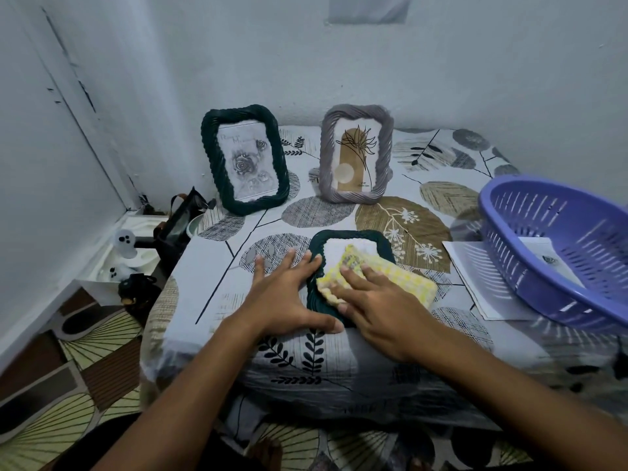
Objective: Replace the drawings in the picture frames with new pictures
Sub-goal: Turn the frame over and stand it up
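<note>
2 flat hands point(285, 300) point(380, 307) press woven yellow cloth point(380, 277), ridged green frame point(350, 239).

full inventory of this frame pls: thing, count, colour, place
standing frames: 2; dark green with a grey rose drawing at back left, grey with a tan plant drawing at back centre
flat frame: 1, dark green, lying at front centre of the table
cloth: 1, yellow and white, on the flat frame
basket: 1, purple, right side, tilted
paper sheets: count unclear, white, under and inside the basket
tablecloth: 1, leaf print, covering the table
dark bag: 1, floor at left
left hand: flat, steadying the flat frame's left edge
right hand: flat, pressing the cloth
</note>
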Tool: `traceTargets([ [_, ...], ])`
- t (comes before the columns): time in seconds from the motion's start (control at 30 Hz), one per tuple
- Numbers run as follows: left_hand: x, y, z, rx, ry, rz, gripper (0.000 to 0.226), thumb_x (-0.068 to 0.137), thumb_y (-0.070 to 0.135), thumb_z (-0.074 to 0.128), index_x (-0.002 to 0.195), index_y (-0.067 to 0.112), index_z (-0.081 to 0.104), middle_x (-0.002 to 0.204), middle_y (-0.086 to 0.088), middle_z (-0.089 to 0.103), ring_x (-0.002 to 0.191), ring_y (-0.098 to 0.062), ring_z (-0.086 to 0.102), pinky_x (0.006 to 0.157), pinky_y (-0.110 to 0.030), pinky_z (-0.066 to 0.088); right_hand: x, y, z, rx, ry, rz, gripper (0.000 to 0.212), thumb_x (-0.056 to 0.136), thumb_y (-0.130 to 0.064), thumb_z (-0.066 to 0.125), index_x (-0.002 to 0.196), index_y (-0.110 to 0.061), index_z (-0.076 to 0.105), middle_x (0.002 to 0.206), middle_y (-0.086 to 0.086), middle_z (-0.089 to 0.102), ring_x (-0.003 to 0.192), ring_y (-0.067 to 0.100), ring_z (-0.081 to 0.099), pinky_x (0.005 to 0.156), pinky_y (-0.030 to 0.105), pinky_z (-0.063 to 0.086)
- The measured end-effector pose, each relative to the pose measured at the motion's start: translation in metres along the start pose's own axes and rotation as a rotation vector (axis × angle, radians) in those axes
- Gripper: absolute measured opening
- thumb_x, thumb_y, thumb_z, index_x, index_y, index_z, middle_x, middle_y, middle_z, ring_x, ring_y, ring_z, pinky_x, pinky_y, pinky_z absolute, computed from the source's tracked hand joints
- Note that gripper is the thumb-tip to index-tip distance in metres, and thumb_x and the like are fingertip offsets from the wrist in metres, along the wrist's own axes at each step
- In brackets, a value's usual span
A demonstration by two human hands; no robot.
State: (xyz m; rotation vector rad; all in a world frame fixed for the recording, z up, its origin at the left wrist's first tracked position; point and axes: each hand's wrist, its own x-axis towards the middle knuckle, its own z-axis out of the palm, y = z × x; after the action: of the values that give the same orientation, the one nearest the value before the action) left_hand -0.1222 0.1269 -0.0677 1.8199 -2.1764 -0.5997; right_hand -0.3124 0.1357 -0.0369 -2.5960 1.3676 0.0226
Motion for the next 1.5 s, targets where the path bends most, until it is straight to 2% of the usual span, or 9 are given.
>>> traceTargets([
  [0.23,-0.001,-0.001,0.000,-0.010,0.011,0.005,0.130,0.035,0.092,0.048,0.149,0.040,0.012,0.158,0.016,0.008,0.143,0.001,-0.008,0.113,-0.045,-0.021,-0.023,0.012,-0.005,0.023,0.001,0.029,0.044,0.101,-0.043,0.026,0.145,-0.039,0.032,0.158,-0.014,0.014,0.146,0.013,0.009,0.113,0.025,0.013],
  [0.4,0.000,-0.002,0.000,-0.029,-0.003,0.008,0.130,0.036,0.092,0.050,0.149,0.040,0.012,0.158,0.015,0.006,0.143,0.000,-0.011,0.114,-0.048,-0.019,-0.033,0.029,-0.008,0.061,-0.004,0.098,0.043,0.100,-0.046,0.027,0.143,-0.043,0.033,0.155,-0.024,0.014,0.146,0.006,0.003,0.109,0.035,0.030],
  [0.57,-0.001,-0.002,-0.001,-0.025,-0.025,0.015,0.129,0.037,0.092,0.049,0.149,0.040,0.009,0.159,0.013,0.004,0.144,-0.003,-0.013,0.113,-0.051,-0.020,-0.008,0.035,-0.005,0.067,0.046,0.174,0.043,0.101,-0.042,0.029,0.143,-0.037,0.036,0.158,-0.014,0.014,0.147,0.017,0.009,0.108,0.043,0.034],
  [0.73,-0.002,-0.001,-0.002,-0.022,-0.030,0.010,0.125,0.042,0.088,0.055,0.149,0.041,0.010,0.159,0.014,0.004,0.144,-0.003,-0.013,0.113,-0.050,-0.019,0.038,0.054,-0.007,0.084,0.058,0.235,0.045,0.101,-0.040,0.029,0.145,-0.031,0.034,0.159,-0.005,0.013,0.146,0.027,0.012,0.110,0.047,0.029],
  [0.9,-0.001,-0.002,-0.001,-0.013,-0.031,0.007,0.119,0.051,0.082,0.063,0.149,0.041,0.010,0.159,0.013,0.004,0.144,-0.004,-0.013,0.113,-0.051,-0.019,0.067,0.062,-0.011,0.088,0.057,0.230,0.043,0.101,-0.037,0.031,0.143,-0.030,0.038,0.156,0.000,0.021,0.143,0.034,0.018,0.109,0.049,0.031],
  [1.23,0.000,-0.001,-0.002,-0.031,-0.016,-0.010,0.121,0.047,0.082,0.063,0.148,0.041,0.012,0.158,0.016,0.005,0.144,-0.001,-0.011,0.114,-0.048,-0.020,0.047,0.055,-0.006,0.063,0.051,0.211,0.044,0.101,-0.039,0.029,0.144,-0.030,0.034,0.159,-0.002,0.012,0.146,0.031,0.011,0.110,0.048,0.029],
  [1.5,0.000,0.000,0.001,-0.054,0.000,-0.010,0.127,0.036,0.090,0.052,0.148,0.044,0.013,0.157,0.019,0.005,0.142,0.002,-0.012,0.114,-0.047,-0.020,0.002,0.038,-0.002,0.080,0.047,0.179,0.044,0.101,-0.042,0.027,0.144,-0.034,0.033,0.160,-0.010,0.007,0.148,0.022,0.004,0.109,0.044,0.034],
])
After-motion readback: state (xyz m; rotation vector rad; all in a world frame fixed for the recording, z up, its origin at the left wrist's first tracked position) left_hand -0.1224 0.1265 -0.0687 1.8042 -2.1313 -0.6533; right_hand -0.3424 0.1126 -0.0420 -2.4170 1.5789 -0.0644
